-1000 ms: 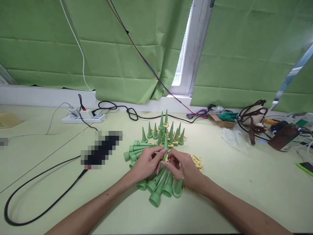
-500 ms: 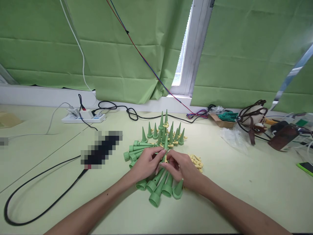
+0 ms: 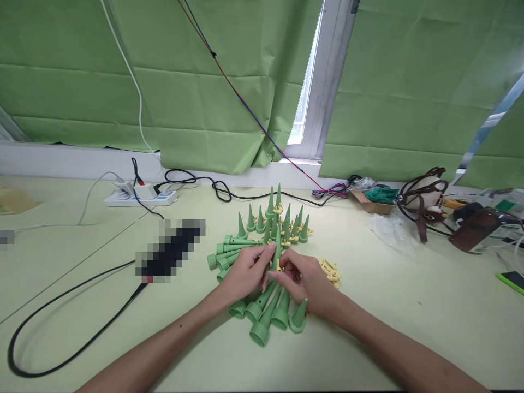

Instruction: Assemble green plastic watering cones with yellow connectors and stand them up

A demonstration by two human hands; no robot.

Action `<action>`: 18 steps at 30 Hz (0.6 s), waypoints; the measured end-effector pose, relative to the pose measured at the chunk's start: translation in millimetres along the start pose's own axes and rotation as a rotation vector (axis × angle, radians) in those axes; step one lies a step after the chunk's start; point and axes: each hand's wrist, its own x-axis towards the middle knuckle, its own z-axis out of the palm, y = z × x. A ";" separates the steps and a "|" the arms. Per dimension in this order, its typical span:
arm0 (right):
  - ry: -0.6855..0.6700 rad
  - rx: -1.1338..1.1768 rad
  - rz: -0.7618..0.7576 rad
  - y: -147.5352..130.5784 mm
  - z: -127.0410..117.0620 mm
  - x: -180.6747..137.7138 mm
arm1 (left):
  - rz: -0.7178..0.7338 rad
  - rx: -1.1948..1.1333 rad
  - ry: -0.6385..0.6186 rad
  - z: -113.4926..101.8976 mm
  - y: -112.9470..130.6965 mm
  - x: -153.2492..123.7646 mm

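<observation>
My left hand (image 3: 244,273) and my right hand (image 3: 305,278) meet over a heap of green plastic cone spikes. Together they pinch one green spike (image 3: 277,248), held point up between the fingertips. A small yellow piece (image 3: 279,267) sits at its lower end by my right fingers. Below my hands several green spikes lie flat (image 3: 266,316). Behind them more spikes stand upright (image 3: 282,218), some with yellow pieces on them. Loose yellow pieces (image 3: 329,269) lie to the right of my right hand.
A pale green table (image 3: 409,316) carries a black cable (image 3: 65,305), a pixelated dark object (image 3: 172,251) and a white power strip (image 3: 139,195) at the left. A clear bag (image 3: 388,226), straps and clutter (image 3: 426,199) fill the right. Green curtains (image 3: 204,82) hang behind.
The spike in my fingers has tipped more upright and risen slightly. My hands have stayed in place.
</observation>
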 end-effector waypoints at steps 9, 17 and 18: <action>0.008 0.005 -0.001 1.7 0.4 0.4 | -0.001 -0.010 0.003 0.3 2.1 -0.7; 0.006 0.005 0.001 -0.2 -0.5 -0.1 | 0.018 -0.055 -0.003 0.6 5.6 0.1; 0.006 0.004 0.000 0.2 -0.2 -0.3 | 0.019 -0.058 -0.003 0.5 4.9 0.6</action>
